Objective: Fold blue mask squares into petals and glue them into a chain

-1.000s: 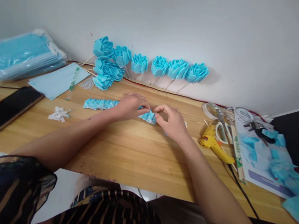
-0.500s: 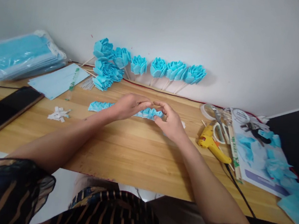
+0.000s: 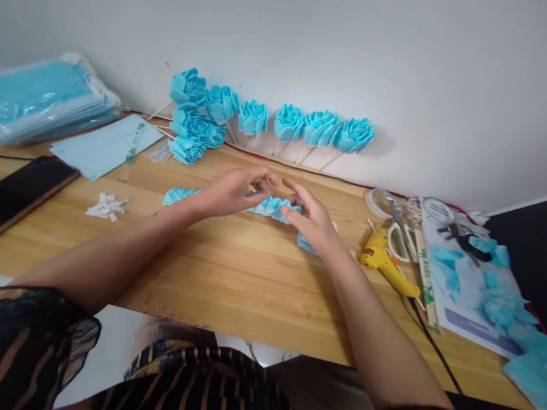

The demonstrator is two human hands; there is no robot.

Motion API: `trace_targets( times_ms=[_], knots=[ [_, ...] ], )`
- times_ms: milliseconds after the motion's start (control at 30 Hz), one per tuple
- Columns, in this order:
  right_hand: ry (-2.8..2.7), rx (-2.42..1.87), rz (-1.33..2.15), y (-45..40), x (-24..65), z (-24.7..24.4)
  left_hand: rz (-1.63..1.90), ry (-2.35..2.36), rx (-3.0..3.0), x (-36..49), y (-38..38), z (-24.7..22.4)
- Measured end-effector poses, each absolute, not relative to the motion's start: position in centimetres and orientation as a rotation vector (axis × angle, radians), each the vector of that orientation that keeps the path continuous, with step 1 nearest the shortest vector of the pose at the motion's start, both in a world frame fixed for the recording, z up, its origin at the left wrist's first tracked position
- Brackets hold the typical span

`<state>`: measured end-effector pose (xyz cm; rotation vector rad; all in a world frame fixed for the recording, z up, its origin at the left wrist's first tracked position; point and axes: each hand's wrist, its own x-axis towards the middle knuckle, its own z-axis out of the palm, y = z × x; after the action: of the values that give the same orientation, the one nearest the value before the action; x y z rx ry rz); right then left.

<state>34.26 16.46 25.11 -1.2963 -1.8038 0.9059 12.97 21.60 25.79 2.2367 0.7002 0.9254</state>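
A row of folded light-blue petals lies across the middle of the wooden table, partly covered by my hands. My left hand is over the row with its fingers curved and apart, holding nothing that shows. To its right, my right hand has thumb and fingers apart at the row's right end. A small gap separates the fingertips of the two hands. Under my right wrist a flat blue piece shows in part.
Blue flowers on sticks lean along the wall. At left are bagged blue masks, a phone and white scraps. At right lie a yellow glue gun, scissors, tape and blue scraps.
The fingertips of my two hands, close together before, have moved apart and opened. More of the blue piece by my right wrist shows. The view has shifted slightly.
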Motion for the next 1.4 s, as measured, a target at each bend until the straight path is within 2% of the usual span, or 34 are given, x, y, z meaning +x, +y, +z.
trace_targets(
  times_ms=[167,367,700,1067,1233,1400],
  knots=[
    [-1.765,-1.298,0.927,16.3,33.8,25.1,0.852,0.576,2.153,13.1,21.5,25.4],
    [-1.772,-1.360,0.743,16.4,34.2,25.1,0.640,0.749,2.211,11.2,23.1,25.9],
    [-1.736,-1.404,0.661,16.9,34.6,25.0,0.249,0.865,2.209,7.6,25.1,27.5],
    [-1.784,-1.311,0.771,16.9,34.6,23.9,0.447,1.105,2.384,7.3,24.7,28.7],
    [-1.824,-1.360,0.548,16.8,34.8,24.0,0.463,1.385,2.637,7.5,25.5,27.2],
    [-1.932,-1.394,0.298,16.9,35.0,24.7,0.639,1.215,2.876,9.4,24.9,26.2]
  ],
)
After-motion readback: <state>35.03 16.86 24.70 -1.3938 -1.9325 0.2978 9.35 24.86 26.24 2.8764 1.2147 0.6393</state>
